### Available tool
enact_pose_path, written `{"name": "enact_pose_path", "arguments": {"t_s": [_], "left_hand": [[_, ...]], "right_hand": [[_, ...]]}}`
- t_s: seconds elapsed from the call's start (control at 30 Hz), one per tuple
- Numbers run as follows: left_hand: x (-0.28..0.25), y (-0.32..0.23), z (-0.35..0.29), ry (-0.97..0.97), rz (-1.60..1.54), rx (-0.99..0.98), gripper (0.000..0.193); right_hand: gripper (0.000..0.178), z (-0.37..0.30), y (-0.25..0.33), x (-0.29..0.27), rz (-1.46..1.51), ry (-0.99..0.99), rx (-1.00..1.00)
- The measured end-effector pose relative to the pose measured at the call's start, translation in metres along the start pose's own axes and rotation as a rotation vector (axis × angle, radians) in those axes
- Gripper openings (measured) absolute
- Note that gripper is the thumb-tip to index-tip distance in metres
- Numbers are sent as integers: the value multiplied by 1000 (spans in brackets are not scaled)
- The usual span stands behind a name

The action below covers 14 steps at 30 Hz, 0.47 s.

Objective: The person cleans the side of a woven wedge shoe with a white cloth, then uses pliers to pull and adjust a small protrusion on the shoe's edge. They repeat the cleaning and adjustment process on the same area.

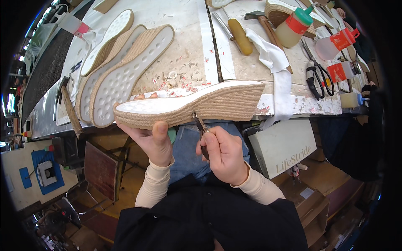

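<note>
My left hand (151, 140) grips the toe end of a wedge shoe sole (184, 109). The sole has a white top and sides wrapped in tan braided jute, and it lies sideways across the table's front edge with its thick heel to the right. Fingertips show beyond its far rim, and the thumb presses on the near side. Closed in my right hand (224, 154) is a small metal-tipped hand tool (199, 123) with dark handles, like pliers or nippers. Its tip touches the jute side near the middle of the sole.
Several jute soles (130, 77) lie at the left beside a hammer (69, 104). Farther right are a yellow-handled tool (240, 37), a white cloth strip (268, 52), black-handled scissors (320, 79) and a green-capped bottle (293, 29). A white box (284, 146) stands below the table edge.
</note>
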<state>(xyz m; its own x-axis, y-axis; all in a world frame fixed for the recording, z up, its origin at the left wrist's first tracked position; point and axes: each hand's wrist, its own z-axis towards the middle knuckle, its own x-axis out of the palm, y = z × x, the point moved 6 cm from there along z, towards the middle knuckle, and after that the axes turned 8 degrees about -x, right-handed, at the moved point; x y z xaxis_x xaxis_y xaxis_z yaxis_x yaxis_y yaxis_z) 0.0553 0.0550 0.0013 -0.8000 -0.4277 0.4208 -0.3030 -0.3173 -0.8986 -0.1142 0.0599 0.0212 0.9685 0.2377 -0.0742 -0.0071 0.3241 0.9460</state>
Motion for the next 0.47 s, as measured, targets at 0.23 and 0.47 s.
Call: {"name": "enact_pose_path", "arguments": {"t_s": [0.23,0.47], "left_hand": [[-1,0,1,27,88,43,101],[-6,2,1,55,139,40,100]], "right_hand": [[22,-6,27,9,-116,55,-278],[34,-8,-1,0,496,16,292]]}}
